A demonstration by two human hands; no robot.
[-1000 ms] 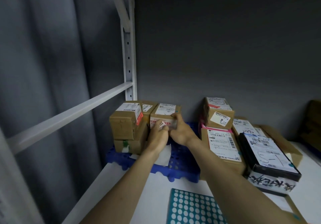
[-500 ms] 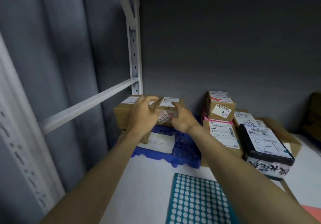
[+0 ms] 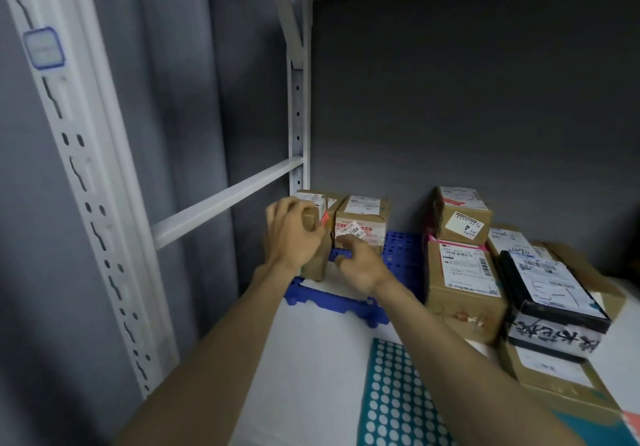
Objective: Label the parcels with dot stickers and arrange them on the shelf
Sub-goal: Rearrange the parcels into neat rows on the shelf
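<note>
Head view: left hand [image 3: 294, 234] curled over top corner of left parcel [image 3: 313, 237] at shelf [image 3: 311, 359] back-left, on blue pallet [image 3: 346, 302]. Right hand [image 3: 360, 265] loosely open, empty, just before labelled parcel [image 3: 362, 224]. Likely light, stiff cardboard; best gripped by opposite sides. Sticker sheet [image 3: 398, 397] near front.

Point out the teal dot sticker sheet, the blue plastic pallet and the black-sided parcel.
teal dot sticker sheet [image 3: 398, 400]: head view, middle of the visible sheet.
blue plastic pallet [image 3: 401, 255]: head view, bare grid right of the small boxes.
black-sided parcel [image 3: 554, 286]: head view, white label on top.
</note>
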